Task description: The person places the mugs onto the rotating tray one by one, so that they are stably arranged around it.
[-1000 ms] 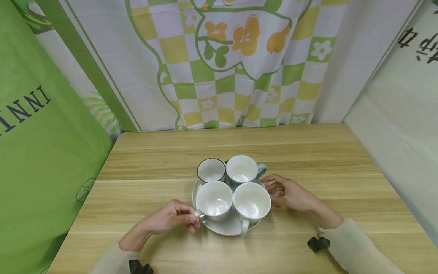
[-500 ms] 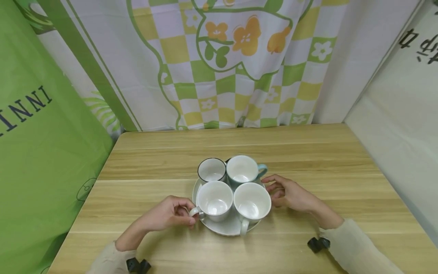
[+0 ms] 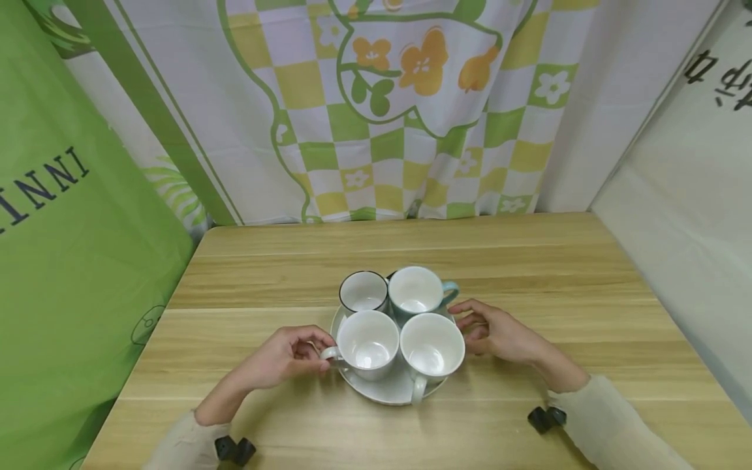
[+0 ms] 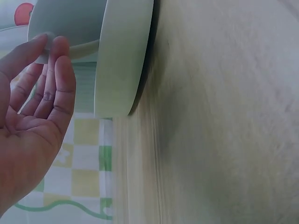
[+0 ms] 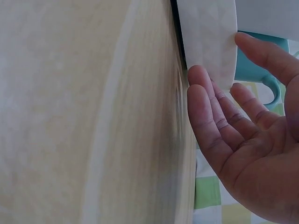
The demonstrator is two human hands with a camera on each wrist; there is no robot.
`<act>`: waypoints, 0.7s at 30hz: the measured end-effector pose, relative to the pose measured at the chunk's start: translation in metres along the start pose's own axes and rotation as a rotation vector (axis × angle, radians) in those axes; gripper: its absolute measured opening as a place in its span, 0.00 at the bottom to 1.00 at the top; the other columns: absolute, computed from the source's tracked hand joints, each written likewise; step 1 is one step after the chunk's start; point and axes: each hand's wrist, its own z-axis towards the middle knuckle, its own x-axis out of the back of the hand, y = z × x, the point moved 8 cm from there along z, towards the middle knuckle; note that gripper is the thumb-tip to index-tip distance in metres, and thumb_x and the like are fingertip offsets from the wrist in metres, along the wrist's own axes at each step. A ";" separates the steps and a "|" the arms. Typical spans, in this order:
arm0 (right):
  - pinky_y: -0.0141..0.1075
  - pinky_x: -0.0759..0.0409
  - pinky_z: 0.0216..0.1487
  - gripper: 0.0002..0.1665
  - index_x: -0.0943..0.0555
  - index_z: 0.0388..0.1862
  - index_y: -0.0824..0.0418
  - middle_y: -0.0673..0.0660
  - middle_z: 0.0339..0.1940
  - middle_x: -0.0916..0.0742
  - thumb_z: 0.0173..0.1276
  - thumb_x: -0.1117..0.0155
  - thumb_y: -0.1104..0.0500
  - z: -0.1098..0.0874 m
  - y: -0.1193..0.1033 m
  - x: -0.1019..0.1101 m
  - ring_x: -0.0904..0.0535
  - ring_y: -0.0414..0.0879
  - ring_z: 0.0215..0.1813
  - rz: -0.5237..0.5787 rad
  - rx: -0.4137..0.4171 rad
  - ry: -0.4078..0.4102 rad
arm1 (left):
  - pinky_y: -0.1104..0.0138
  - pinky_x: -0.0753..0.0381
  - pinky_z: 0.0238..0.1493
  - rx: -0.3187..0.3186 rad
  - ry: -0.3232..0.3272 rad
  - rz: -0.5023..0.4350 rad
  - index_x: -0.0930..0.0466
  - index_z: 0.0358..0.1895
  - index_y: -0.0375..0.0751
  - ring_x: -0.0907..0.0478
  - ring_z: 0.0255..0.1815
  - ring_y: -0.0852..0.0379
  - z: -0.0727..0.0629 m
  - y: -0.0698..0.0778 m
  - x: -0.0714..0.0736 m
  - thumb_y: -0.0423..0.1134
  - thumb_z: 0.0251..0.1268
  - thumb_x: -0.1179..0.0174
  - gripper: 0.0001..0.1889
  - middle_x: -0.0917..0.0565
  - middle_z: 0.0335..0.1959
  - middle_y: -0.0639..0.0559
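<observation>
Four-sided in layout, several white-lined mugs stand together on a pale round plate [image 3: 384,392] in the head view. My left hand [image 3: 282,359] pinches the handle of the front-left mug [image 3: 369,346] between thumb and fingertips; the left wrist view shows that handle [image 4: 86,49] beside the plate's side. At the plate's right, my right hand [image 3: 499,334] has its fingers loosely bent. In the right wrist view its fingertips touch the plate's side [image 5: 209,37], thumb near the rim. The front-right mug [image 3: 432,349] has its handle toward me.
Behind stand a dark-rimmed mug [image 3: 363,294] and a mug with a light-blue handle [image 3: 415,292]. The wooden table [image 3: 264,261] carries the plate. A checked curtain [image 3: 382,150] hangs at its far edge, with a green cloth [image 3: 76,261] on the left.
My left hand has moved slightly up and left, turning the front-left mug so its handle swings from lower left to straight left. My right hand stays put.
</observation>
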 end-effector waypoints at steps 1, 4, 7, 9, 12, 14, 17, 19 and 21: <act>0.36 0.14 0.44 0.39 0.32 0.70 0.63 0.69 0.57 0.18 0.63 0.26 0.59 0.000 0.000 0.000 0.16 0.49 0.47 0.003 0.000 -0.002 | 0.71 0.18 0.30 -0.011 0.000 0.003 0.18 0.50 0.42 0.17 0.32 0.63 0.001 0.000 0.001 0.38 0.62 0.31 0.14 0.13 0.37 0.45; 0.36 0.14 0.44 0.39 0.32 0.70 0.63 0.69 0.57 0.18 0.63 0.26 0.60 0.000 0.000 0.000 0.16 0.48 0.47 0.002 0.002 -0.001 | 0.71 0.18 0.30 -0.027 -0.005 0.009 0.17 0.50 0.41 0.17 0.32 0.63 0.004 -0.001 0.004 0.37 0.63 0.32 0.13 0.13 0.38 0.45; 0.35 0.14 0.44 0.39 0.32 0.70 0.63 0.69 0.56 0.18 0.63 0.26 0.59 -0.001 -0.001 0.000 0.16 0.49 0.47 -0.005 0.007 0.002 | 0.71 0.17 0.31 -0.036 -0.008 0.011 0.17 0.50 0.41 0.17 0.33 0.63 0.007 -0.001 0.006 0.36 0.64 0.32 0.12 0.13 0.39 0.46; 0.35 0.14 0.44 0.39 0.32 0.70 0.63 0.69 0.56 0.18 0.63 0.26 0.58 -0.001 -0.003 0.000 0.16 0.50 0.47 -0.007 0.008 0.003 | 0.70 0.17 0.32 -0.042 -0.005 0.014 0.17 0.50 0.42 0.17 0.34 0.63 0.008 -0.001 0.008 0.36 0.65 0.33 0.12 0.14 0.40 0.47; 0.34 0.15 0.44 0.39 0.32 0.70 0.63 0.69 0.57 0.18 0.63 0.26 0.58 -0.001 -0.003 0.001 0.16 0.51 0.48 -0.009 0.010 0.002 | 0.70 0.17 0.34 -0.067 0.004 0.020 0.17 0.51 0.42 0.18 0.35 0.63 0.011 0.001 0.011 0.36 0.66 0.34 0.12 0.14 0.40 0.48; 0.34 0.15 0.44 0.39 0.32 0.70 0.63 0.69 0.57 0.18 0.63 0.26 0.58 -0.001 -0.003 0.001 0.16 0.52 0.48 -0.007 0.008 0.002 | 0.69 0.16 0.35 -0.085 0.004 0.023 0.17 0.51 0.41 0.18 0.36 0.63 0.013 0.001 0.011 0.35 0.66 0.35 0.12 0.14 0.40 0.48; 0.34 0.15 0.45 0.39 0.32 0.70 0.62 0.69 0.57 0.18 0.63 0.26 0.58 -0.001 -0.002 0.001 0.16 0.51 0.48 -0.007 0.000 0.005 | 0.69 0.16 0.37 -0.111 0.002 0.024 0.18 0.53 0.40 0.18 0.36 0.63 0.015 0.001 0.012 0.33 0.67 0.36 0.12 0.14 0.40 0.46; 0.34 0.15 0.45 0.39 0.32 0.70 0.63 0.69 0.57 0.18 0.63 0.26 0.59 -0.001 -0.002 0.001 0.16 0.51 0.48 -0.004 0.004 0.002 | 0.69 0.15 0.37 -0.118 0.004 0.031 0.18 0.53 0.39 0.18 0.37 0.62 0.017 0.000 0.013 0.32 0.68 0.37 0.12 0.14 0.41 0.45; 0.34 0.15 0.45 0.39 0.33 0.70 0.64 0.70 0.57 0.18 0.63 0.26 0.59 -0.001 -0.002 0.000 0.16 0.51 0.48 -0.003 0.006 -0.001 | 0.69 0.15 0.38 -0.115 0.010 0.032 0.18 0.54 0.39 0.18 0.37 0.61 0.018 -0.001 0.014 0.32 0.68 0.38 0.13 0.14 0.41 0.45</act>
